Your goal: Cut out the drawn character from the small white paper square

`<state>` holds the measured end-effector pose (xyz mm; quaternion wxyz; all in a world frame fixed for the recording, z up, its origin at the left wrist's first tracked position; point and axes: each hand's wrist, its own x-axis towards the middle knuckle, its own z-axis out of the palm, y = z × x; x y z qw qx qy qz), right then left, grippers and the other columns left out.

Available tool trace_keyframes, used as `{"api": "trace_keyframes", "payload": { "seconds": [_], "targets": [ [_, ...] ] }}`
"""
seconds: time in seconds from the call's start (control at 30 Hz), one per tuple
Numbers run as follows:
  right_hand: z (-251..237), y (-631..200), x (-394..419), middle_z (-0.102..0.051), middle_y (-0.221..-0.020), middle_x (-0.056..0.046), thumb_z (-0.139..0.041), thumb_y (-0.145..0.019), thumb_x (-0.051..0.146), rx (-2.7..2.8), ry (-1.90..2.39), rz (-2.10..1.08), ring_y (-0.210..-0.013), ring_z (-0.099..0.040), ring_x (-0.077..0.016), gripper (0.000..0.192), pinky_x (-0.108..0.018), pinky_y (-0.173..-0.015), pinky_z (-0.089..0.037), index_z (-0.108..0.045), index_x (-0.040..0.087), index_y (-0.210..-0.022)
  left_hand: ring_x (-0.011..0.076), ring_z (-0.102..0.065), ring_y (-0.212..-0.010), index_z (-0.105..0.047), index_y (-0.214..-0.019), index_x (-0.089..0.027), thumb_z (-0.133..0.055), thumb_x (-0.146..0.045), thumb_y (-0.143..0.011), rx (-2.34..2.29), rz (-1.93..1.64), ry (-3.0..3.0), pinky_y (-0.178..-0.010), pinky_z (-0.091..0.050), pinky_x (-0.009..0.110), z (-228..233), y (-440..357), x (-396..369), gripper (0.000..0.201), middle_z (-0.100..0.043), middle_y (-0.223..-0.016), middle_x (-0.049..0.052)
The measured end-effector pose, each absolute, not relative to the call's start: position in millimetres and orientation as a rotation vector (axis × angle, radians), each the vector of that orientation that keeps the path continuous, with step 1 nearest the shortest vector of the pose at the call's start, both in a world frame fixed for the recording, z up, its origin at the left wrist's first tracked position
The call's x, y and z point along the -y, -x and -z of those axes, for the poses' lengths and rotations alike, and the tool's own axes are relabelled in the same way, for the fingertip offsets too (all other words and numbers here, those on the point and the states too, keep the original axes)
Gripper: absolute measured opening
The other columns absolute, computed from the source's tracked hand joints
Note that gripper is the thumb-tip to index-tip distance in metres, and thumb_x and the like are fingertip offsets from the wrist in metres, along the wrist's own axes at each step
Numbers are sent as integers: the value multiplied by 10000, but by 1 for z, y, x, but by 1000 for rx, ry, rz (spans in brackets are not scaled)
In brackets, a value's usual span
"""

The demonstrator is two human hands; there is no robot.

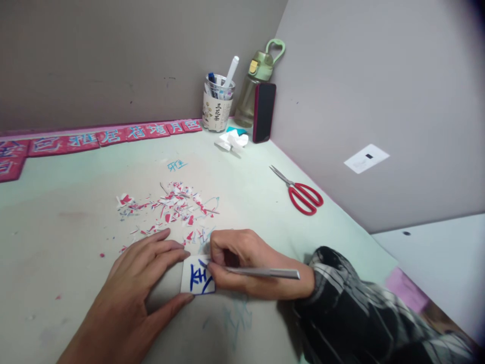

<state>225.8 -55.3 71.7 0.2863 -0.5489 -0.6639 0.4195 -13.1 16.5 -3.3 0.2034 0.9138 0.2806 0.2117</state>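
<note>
A small white square card [188, 277] with a blue brush-like character lies flat on the table. My left hand [132, 283] braces it, fingertips at its upper left corner and thumb at its lower edge. In my right hand [250, 263] is a slim silver craft knife [280, 273], pinched between thumb and fingers. Its tip points at the card's upper right part, and the fingers partly hide it. Just beyond both hands lies a scatter of red and white paper scraps [178, 202].
Red-handled scissors [303, 197] lie at right. Along the back stand a pen cup [216, 111], a green bottle [246, 96] and a phone [264, 114]; crumpled tissue [231, 140] lies before them. Red character tiles [83, 141] line the wall on the pale table [76, 197].
</note>
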Motion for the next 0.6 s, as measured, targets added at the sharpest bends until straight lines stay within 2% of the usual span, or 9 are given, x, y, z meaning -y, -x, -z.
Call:
{"api": "trace_keyframes", "payload": {
  "seconds": [0.6],
  "targets": [
    [-76, -232, 54, -498, -688, 66, -637, -865, 175, 1887, 1453, -1130, -592, -400, -91, 229, -219, -571, -310, -445, 215, -748, 297, -486, -1353, -512, -1281, -398, -595, -566, -914, -794, -583, -2551, -1103, -409, 504, 4, 15, -15, 412, -631, -1290, -9]
  ]
}}
